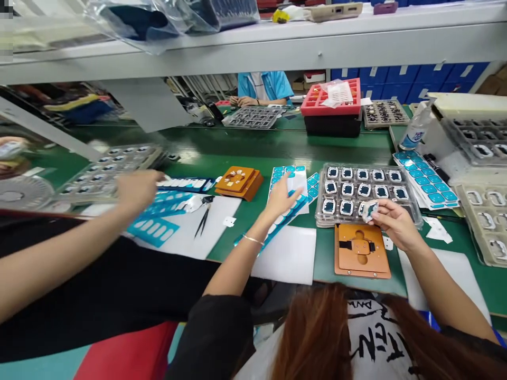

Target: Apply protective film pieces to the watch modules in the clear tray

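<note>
Just above the far edge of the orange fixture [361,247], the white-framed part [370,210] sits pinched between thumb and fingers of the right hand [396,224] — tilted, overlapping the near row of the clear tray [412,215] from this view. Key relation, my call: part to fixture. The fixture lies nearer the body, slightly left of the right hand and below the part; the part looks off the fixture, but whether it touches the tray can't be told. Right hand is clearly nearer to both. The fixture's rounded cutouts line up near-to-far, its black straps run left-right; the part's long axis is hard to read at this tilt.

Left hand [279,198], well left of the part, has its fingers spread and looks empty, over the blue label sheet [300,173] and beside the blue strip [282,221]. That strip slants from near left to far right, partly covered by the wrist. Fingertips are blurred — contact with sheet or strip can't be told, nor anything thin between them.

Fingers hide the part's right side; its face detail is too small. At far left, a co-worker's hand [138,191] is smeared by blur near black tweezers [203,219], its grip unclear. Hair covers much of the bottom edge.
</note>
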{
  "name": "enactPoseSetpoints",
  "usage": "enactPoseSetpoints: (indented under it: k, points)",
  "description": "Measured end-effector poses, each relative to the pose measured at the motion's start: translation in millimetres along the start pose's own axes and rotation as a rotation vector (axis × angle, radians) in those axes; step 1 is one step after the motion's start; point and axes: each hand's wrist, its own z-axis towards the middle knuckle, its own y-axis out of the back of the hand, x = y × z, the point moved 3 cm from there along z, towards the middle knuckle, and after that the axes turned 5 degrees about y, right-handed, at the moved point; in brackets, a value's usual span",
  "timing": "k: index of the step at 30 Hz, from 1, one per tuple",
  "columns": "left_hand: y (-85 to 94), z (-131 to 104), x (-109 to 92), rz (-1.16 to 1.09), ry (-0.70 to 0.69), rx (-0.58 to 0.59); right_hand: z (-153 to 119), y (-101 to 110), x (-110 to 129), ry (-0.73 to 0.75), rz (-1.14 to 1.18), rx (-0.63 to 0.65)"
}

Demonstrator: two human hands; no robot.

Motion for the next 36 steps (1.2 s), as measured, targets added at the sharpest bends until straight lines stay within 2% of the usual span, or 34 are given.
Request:
enactPoseSetpoints:
  k: [2,3,6,9,14,20,30,33,36]
  points:
    - [5.2,12.2,30.0,0.113,0.211,0.036,0.6,9.1,-1.2,-0.017,-0.008,-0.036]
    - [5.7,13.4,40.7,0.143,0.257,0.076,1.2,12.7,-2.3,-0.025,-0.012,-0.051]
    - [4.1,1.2,61.0,0.243,0.33,0.194,4.3,19.1,-6.1,-0.044,-0.009,-0.088]
    - [1.8,-18.6,69.4,0.314,0.369,0.287,6.5,19.8,-8.4,-0.061,0.001,-0.104]
    - [-0.3,-32.6,73.2,0.375,0.446,0.335,5.3,15.2,-7.4,-0.099,0.001,-0.103]
    - [-1.4,-35.2,72.8,0.356,0.441,0.331,7.1,17.7,-6.5,-0.053,0.0,-0.149]
    - [0.3,-42.2,78.8,0.329,0.403,0.246,7.7,23.0,-4.7,-0.039,0.002,-0.208]
    - [6.0,-43.4,75.2,0.314,0.395,0.225,7.2,22.6,-3.2,-0.042,0.007,-0.207]
    - [13.1,-48.4,68.2,0.248,0.362,0.208,4.3,24.8,-3.7,-0.074,0.006,-0.261]
